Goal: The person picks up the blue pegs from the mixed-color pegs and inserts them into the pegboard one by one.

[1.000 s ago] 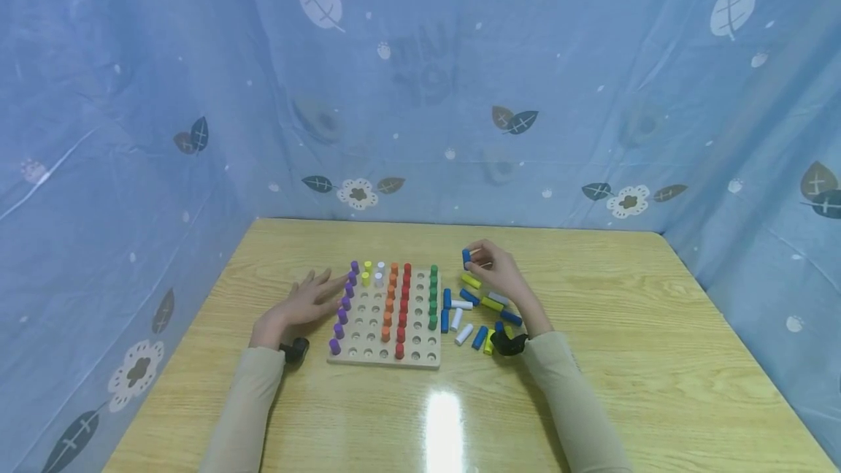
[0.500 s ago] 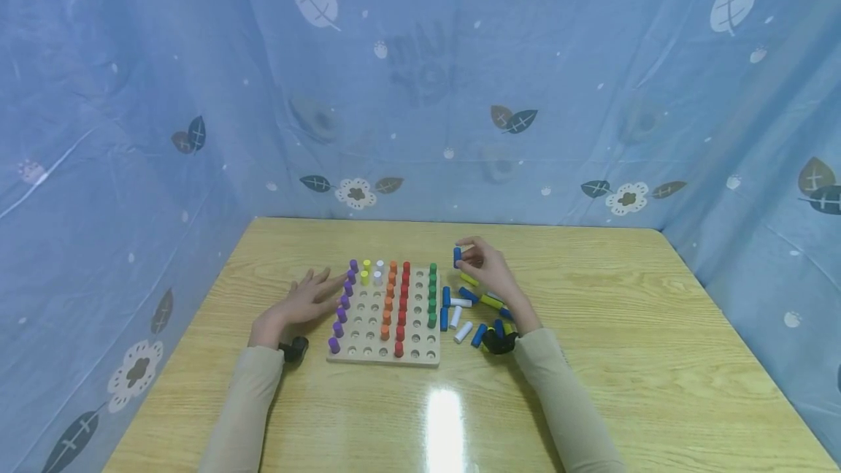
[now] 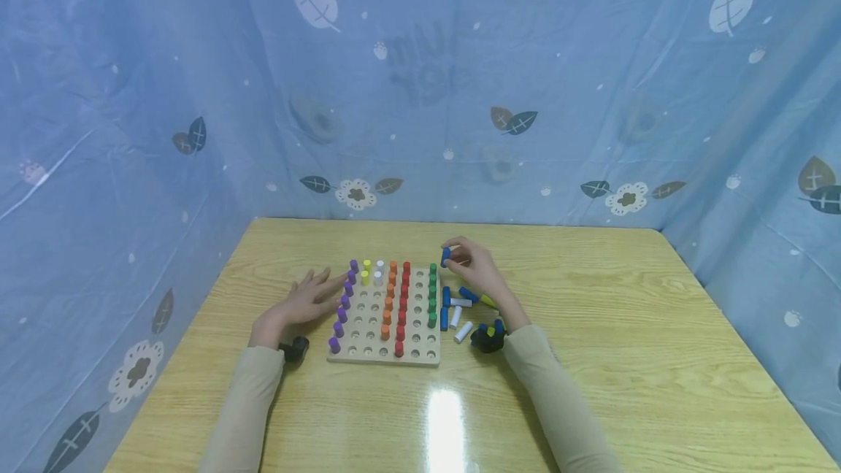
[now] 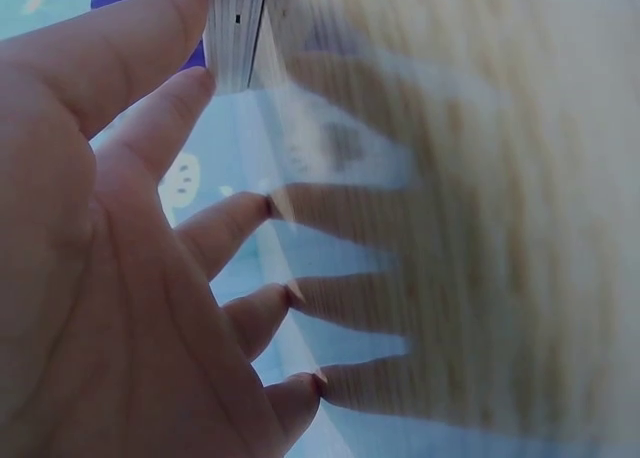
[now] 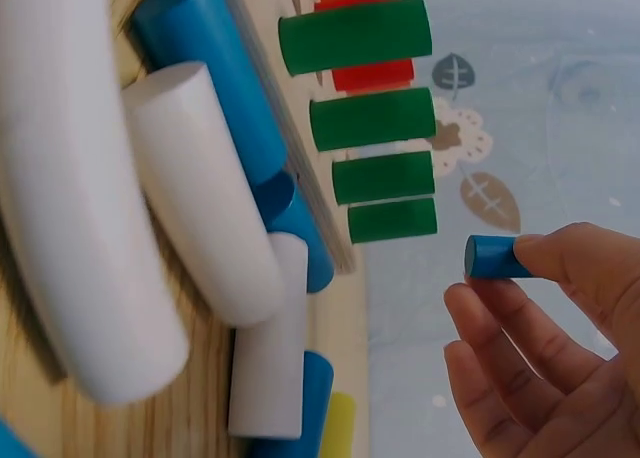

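Between thumb and fingertips my right hand (image 3: 476,266) pinches a blue peg (image 5: 492,257), held upright just past the far right corner of a wooden pegboard (image 3: 388,357). In the right wrist view the peg is clear of the row of green pegs (image 5: 385,178). With fingers spread, my left hand (image 3: 305,305) rests on the table at the board's left side; in the left wrist view its thumb and index finger (image 4: 165,118) touch the board's edge. The board bears purple, yellow, white, orange, red and green pegs in columns, and a column of bare holes lies between red and green.
Loose white pegs (image 5: 205,193), blue pegs (image 3: 444,318) and yellow pegs (image 3: 488,301) lie on the table (image 3: 368,414) right of the board, partly hidden under my right wrist. A blue patterned curtain (image 3: 420,93) stands behind and at both sides.
My right hand has moved left with the blue peg, from above the loose pegs to the board's far right corner. The left hand stays in place.
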Demonstrator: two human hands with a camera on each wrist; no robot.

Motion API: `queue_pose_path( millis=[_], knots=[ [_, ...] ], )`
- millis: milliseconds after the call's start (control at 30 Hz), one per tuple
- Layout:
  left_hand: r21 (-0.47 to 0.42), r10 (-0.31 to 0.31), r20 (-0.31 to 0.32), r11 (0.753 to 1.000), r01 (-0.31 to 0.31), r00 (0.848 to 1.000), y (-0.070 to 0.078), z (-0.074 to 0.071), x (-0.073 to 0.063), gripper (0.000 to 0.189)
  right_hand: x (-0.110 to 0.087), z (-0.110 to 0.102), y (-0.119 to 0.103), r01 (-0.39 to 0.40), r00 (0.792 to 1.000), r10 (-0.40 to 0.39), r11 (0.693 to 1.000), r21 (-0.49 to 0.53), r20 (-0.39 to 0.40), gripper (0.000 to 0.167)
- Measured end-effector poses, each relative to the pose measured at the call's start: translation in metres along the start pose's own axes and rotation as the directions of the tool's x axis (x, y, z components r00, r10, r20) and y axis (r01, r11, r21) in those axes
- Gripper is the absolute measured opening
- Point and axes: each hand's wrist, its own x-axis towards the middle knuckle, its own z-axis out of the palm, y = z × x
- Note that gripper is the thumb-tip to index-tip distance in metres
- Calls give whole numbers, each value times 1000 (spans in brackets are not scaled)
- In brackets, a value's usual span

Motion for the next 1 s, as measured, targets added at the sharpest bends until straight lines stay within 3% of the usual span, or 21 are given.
queue_pose_path(
  millis=[600, 1000],
  knots=[
    [-8, 9, -12, 1000, -9, 1000, -1, 4, -2, 60, 9, 16, -11, 2, 999, -2, 1000, 1, 32, 26],
    [-4, -1, -3, 1000, 1, 1000, 0, 3, -4, 61, 16, 28, -15, -42, 996, 44, 999, -34, 79, 22]
  ],
)
